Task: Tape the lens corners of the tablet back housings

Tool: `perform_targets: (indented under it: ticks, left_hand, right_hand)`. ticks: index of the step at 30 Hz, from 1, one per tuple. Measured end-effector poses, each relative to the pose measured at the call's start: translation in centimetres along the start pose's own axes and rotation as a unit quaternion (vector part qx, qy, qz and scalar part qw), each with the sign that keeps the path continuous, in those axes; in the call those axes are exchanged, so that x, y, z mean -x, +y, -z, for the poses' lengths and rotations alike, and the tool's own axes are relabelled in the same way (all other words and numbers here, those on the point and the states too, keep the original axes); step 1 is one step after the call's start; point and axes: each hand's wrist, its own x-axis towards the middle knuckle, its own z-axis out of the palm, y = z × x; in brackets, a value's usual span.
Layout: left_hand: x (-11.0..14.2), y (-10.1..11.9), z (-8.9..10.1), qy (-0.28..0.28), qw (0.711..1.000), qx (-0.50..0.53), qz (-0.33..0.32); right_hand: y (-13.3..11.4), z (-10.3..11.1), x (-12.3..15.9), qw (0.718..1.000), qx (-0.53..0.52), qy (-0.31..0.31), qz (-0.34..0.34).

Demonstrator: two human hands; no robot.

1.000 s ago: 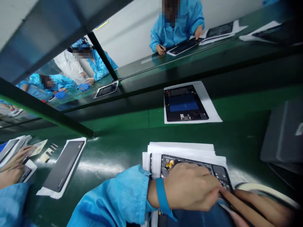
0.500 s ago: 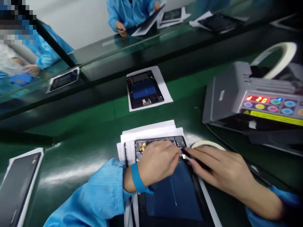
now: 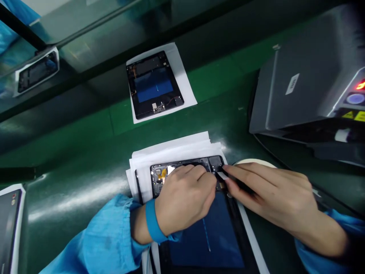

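Observation:
An opened tablet (image 3: 199, 243) with a blue panel and exposed circuit parts lies on a stack of white sheets (image 3: 173, 146) in front of me. My left hand (image 3: 185, 198), a blue band round its wrist, is closed over the tablet's upper part. Its fingers are curled, and what they hold, if anything, is hidden. My right hand (image 3: 273, 198) pinches a small white strip (image 3: 222, 176) between thumb and forefinger at the tablet's upper right. The fingertips of both hands are close together there.
Another opened tablet (image 3: 155, 85) lies on white paper further back. A grey machine (image 3: 302, 76) with lit buttons stands at right. A tape roll (image 3: 253, 162) sits partly behind my right hand. A dark panel (image 3: 7, 228) lies at left, and another device (image 3: 37, 72) beyond the ledge.
The view has tilted down and shifted, so the co-workers' hands have left the picture. Both hands stay at the tablet's upper right, and the white strip shows more plainly.

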Motion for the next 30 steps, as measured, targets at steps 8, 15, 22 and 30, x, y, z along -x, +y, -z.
perform_targets:
  ticks: [8, 15, 22, 30]
  left_hand:
    - [0.0, 0.0, 0.0, 0.000, 1.000, -0.001, 0.000]
    - [0.0, 0.0, 0.0, -0.002, 1.000, -0.003, 0.004]
    - [0.0, 0.0, -0.1, 0.007, 1.000, -0.001, 0.001]
    - [-0.1, -0.1, -0.1, 0.004, 1.000, -0.009, -0.002]
  right_hand:
    - [-0.2, -0.2, -0.1, 1.000, -0.006, 0.000, -0.007]
    - [-0.5, -0.1, -0.3, 0.998, -0.031, -0.022, -0.043]
    - [-0.5, 0.0, -0.9, 0.998, -0.054, -0.032, -0.032]
    - [-0.1, 0.7, -1.2, 0.995, -0.050, -0.085, 0.013]
